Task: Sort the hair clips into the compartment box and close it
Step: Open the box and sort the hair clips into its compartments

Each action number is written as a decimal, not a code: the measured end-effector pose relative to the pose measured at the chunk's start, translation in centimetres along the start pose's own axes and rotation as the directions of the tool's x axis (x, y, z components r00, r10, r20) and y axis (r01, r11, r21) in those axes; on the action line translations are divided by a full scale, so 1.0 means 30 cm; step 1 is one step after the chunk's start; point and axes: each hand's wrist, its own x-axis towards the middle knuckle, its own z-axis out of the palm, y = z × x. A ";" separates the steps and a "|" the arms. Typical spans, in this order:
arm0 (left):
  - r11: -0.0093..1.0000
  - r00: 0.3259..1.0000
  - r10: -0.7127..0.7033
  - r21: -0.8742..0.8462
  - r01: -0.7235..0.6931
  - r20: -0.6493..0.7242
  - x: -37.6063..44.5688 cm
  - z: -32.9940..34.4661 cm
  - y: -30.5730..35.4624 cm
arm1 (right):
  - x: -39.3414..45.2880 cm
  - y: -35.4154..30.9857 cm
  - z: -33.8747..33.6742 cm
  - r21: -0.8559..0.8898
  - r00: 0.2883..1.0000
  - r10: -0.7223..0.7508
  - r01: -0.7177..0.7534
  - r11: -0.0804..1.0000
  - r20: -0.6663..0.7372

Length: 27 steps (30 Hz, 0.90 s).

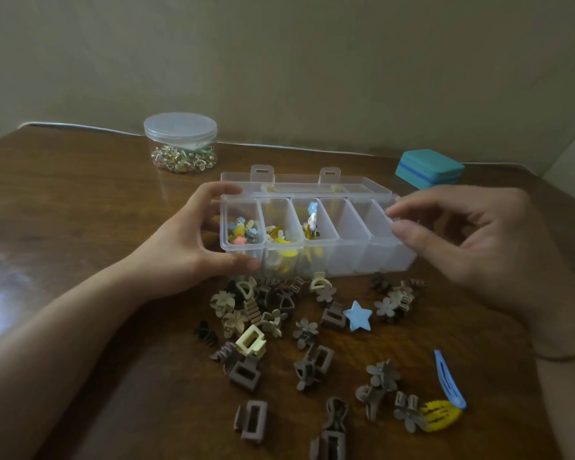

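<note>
Compartment box (346, 240) was clear plastic, contents pink, yellow and pale blue. Loose clips (246, 327) on the brown wood-grain worktop (80, 194) were mostly taupe, beige and cream — exceptions: a blue star clip (358, 315), blue snap clip (448, 380), yellow clip (440, 418). Teal case (429, 169) bore a blue band.

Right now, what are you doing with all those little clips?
A person is sorting hair clips into a clear compartment box on a wooden table. The left hand grips the box's left end, and the right hand is at its right end. The lid is open. Three compartments on the left hold colourful clips; the others look empty. Many brown and cream clips, a blue star clip and a blue snap clip lie loose in front.
</note>
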 end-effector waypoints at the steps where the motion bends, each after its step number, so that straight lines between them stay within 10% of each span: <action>1: 1.000 1.000 0.001 0.003 -0.001 -0.002 0.000 0.000 0.002 | -0.004 -0.005 -0.017 0.019 1.000 0.005 -0.005 1.000 0.005; 10: 1.000 1.000 0.004 0.004 -0.004 -0.015 -0.003 0.008 0.014 | -0.258 -0.014 -0.094 -0.088 0.843 0.098 -0.060 0.994 0.529; 27: 1.000 1.000 -0.004 0.004 0.004 -0.010 -0.001 -0.004 0.007 | -0.217 0.007 -0.086 0.036 0.725 0.085 -0.150 0.988 0.684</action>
